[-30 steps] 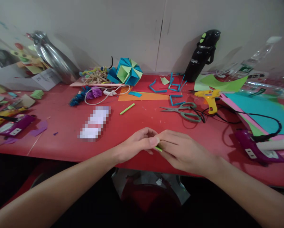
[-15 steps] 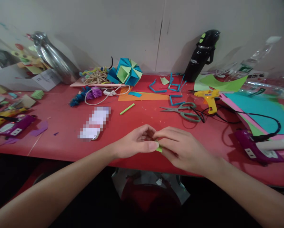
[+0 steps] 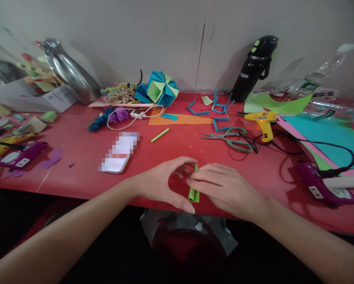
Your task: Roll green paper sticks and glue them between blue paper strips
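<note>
Opening out in the head view, our left hand [image 3: 162, 183] now bares the curled end and flat flap of the green paper roll [image 3: 192, 194], which looks only partly wound. Its thumb and fingers spread wide; whether a fingertip touches the far end, we cannot tell. Our right hand [image 3: 224, 187] grips the roll near the front edge of the red table [image 3: 79, 173].
</note>
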The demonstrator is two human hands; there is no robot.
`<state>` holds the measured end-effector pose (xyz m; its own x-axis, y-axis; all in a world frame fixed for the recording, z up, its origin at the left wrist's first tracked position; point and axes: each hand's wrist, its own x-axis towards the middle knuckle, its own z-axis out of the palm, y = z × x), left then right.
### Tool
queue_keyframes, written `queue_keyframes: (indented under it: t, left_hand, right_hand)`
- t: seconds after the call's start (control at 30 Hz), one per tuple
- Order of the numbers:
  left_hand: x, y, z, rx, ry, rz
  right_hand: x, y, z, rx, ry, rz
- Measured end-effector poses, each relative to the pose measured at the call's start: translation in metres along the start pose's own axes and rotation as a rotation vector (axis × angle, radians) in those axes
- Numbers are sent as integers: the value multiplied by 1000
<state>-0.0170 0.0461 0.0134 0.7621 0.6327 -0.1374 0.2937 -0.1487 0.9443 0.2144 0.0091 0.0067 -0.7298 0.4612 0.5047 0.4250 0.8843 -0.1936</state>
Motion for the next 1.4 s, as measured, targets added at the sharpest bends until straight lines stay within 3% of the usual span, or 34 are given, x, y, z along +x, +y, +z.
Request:
queue_keyframes:
  t: [0.4, 0.93, 1.13, 1.27, 1.4]
  left_hand:
    - [9, -13, 0, 382, 152, 147]
    - [19, -20, 3, 569, 168, 73]
    - [17, -21, -1, 568, 137, 11]
    - [14, -22, -1, 547, 146, -16]
    - [13, -20, -1, 511, 149, -56]
  right_hand:
    - [-3, 18, 21, -46, -57, -39]
    - [-9, 28, 33, 26, -219, -7]
    - [-10, 27, 34, 2, -226, -5]
    - [-11, 23, 29, -3, -234, 15]
    - [-17, 29, -1, 1, -146, 164]
